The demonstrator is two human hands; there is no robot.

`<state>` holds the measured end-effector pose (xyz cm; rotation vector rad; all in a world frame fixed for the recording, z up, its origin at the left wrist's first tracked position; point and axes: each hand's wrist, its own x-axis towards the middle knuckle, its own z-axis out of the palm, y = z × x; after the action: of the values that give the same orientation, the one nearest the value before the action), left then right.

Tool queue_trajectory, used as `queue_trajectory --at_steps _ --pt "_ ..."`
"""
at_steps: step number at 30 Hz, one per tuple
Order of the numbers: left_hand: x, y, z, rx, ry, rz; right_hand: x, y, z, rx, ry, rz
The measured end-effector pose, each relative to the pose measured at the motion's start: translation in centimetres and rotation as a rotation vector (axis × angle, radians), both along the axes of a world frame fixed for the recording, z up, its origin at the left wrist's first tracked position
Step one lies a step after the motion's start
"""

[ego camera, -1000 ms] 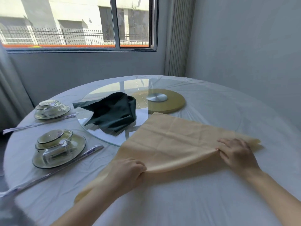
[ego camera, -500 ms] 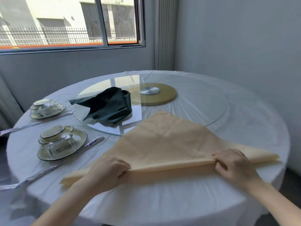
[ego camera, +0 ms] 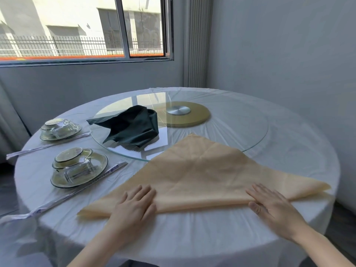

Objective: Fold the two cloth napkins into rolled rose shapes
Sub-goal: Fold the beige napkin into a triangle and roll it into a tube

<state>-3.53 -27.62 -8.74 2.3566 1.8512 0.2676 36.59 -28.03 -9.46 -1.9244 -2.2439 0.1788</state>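
The peach cloth napkin (ego camera: pixel 202 170) lies on the white-clothed round table (ego camera: pixel 192 237) as a flat triangle. Its long folded edge runs along the near side and its apex reaches over the rim of the glass turntable (ego camera: pixel 240 128). Both hands are spread flat with straight fingers and grip nothing. The left hand (ego camera: pixel 134 205) presses the folded edge toward its left end, and the right hand (ego camera: pixel 273 205) presses it toward the right end.

The dark green napkin (ego camera: pixel 131 128) sits crumpled and unfolded on the turntable, well apart from the hands. 2 place settings (ego camera: pixel 79 168) with wrapped chopsticks (ego camera: pixel 113 168) stand at the left.

By my reading the task is barely begun. 1 of the 2 napkins has only its diagonal fold, which looks to be getting smoothed down. No roll shows along the long edge, and the coiling and petal shaping are not yet done. The green napkin looks untouched, so all of its steps are left
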Motion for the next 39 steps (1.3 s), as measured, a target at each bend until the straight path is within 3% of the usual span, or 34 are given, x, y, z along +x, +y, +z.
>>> queue_trajectory --at_steps 6,10,16,22,28,32,39 --pt "0.8 0.3 1.0 -0.046 0.058 -0.005 -0.2 -0.1 0.3 -0.017 -0.044 -0.001" --pt "5.7 1.9 2.3 -0.04 0.089 -0.026 -0.3 -0.1 0.4 -0.024 -0.031 -0.004" --pt "19.6 3.7 4.1 0.011 -0.216 -0.461 -0.5 -0.3 0.7 -0.033 -0.056 -0.031" --pt "24.7 5.7 0.9 -0.087 -0.263 -0.444 -0.8 -0.6 0.8 -0.03 -0.028 -0.063" --pt "24.5 5.8 -0.2 0.021 -0.111 -0.467 -1.5 1.7 0.7 0.011 0.072 -0.23" --pt "24.3 5.9 -0.5 0.028 -0.092 -0.461 -2.1 2.1 0.6 0.045 -0.054 -0.278" --pt "24.3 6.0 -0.4 0.012 0.005 -0.46 2.3 2.8 0.8 -0.079 -0.117 -0.428"
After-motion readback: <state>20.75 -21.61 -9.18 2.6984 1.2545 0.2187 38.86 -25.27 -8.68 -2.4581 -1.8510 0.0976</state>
